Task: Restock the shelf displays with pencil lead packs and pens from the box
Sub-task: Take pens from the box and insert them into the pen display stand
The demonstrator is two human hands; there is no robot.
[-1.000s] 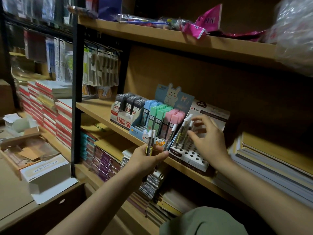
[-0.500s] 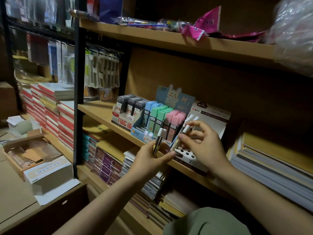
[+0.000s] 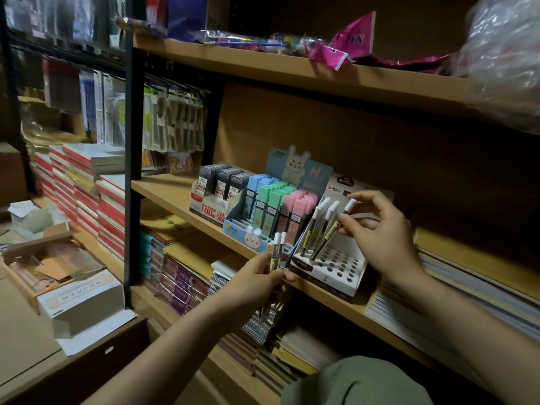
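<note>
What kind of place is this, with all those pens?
Most likely a stationery shop or its stockroom. Shelves hold a display of pencil lead packs, a holed pen stand, stacked notebooks, and packets hanging on hooks.

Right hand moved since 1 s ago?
Yes. The right hand has lifted up and back from the white pen stand, now pinching a white-capped pen angled down toward the holes.

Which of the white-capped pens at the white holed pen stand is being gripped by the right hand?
The rightmost white-capped pen: the right hand pinches it near its cap, slanted over the white holed pen stand. The others stand unheld.
</note>
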